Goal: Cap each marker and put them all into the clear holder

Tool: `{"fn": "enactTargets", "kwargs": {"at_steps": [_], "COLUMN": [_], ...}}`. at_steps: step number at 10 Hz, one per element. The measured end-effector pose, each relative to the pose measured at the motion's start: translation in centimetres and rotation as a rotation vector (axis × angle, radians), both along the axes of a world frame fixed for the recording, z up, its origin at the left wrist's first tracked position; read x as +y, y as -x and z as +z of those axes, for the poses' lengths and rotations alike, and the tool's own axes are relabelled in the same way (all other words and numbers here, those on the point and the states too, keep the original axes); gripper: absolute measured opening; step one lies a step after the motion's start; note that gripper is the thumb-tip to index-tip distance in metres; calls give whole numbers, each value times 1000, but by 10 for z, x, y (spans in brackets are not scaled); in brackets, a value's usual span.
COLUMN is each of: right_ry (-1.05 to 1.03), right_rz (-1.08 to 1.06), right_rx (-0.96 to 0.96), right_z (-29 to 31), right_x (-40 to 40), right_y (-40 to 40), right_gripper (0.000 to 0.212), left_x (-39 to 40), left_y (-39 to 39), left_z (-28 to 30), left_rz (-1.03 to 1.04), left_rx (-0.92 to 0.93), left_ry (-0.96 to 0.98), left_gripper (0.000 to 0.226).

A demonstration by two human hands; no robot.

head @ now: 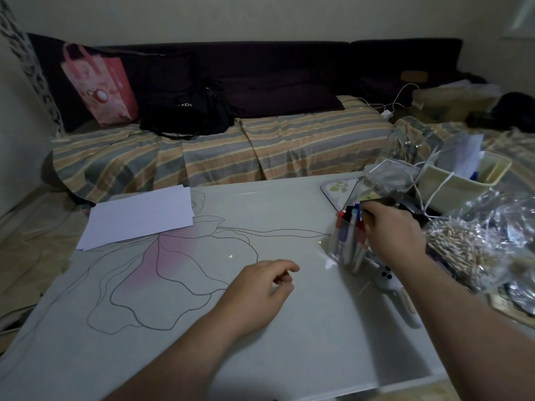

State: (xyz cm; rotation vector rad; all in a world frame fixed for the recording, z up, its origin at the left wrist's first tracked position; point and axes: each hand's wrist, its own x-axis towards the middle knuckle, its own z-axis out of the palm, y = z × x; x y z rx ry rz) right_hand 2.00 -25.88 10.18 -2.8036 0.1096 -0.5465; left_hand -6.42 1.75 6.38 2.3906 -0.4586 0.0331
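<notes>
Several capped markers (pixel 351 227) already stand in the clear holder (pixel 347 247), the right hand (pixel 390 230) apparently seating one, grip hidden, while the left hand (pixel 260 287) rests loosely curled and empty, so letting go looks next.

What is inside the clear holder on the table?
The clear holder has several capped markers standing upright, with red, blue and black caps. The right hand covers its far side, so the exact count stays unclear.

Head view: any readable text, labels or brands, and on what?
"ADI": white letters on the black bag on the sofa, cut off at the left, so only partly readable.
Pink gift bag: printed picture, no readable words.
Markers in the clear holder: labels too blurred to read.
</notes>
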Motion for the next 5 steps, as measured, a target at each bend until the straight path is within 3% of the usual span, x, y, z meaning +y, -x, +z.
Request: {"fn": "enactTargets", "kwargs": {"at_steps": [1, 3, 5], "right_ry": [75, -58, -325], "right_rz": [6, 81, 80], "right_rx": [137, 228, 8], "right_z": [-3, 0, 29], "right_x": [0, -6, -1], "right_y": [0, 4, 20], "right_gripper": [16, 19, 36], "left_x": [-4, -22, -18], "left_y": [-3, -4, -2], "left_z": [-1, 3, 8], "left_rz": [-9, -34, -21], "left_rx": [-23, -42, -40], "left_ry": [-12, 7, 13], "left_gripper": [25, 25, 30]}}
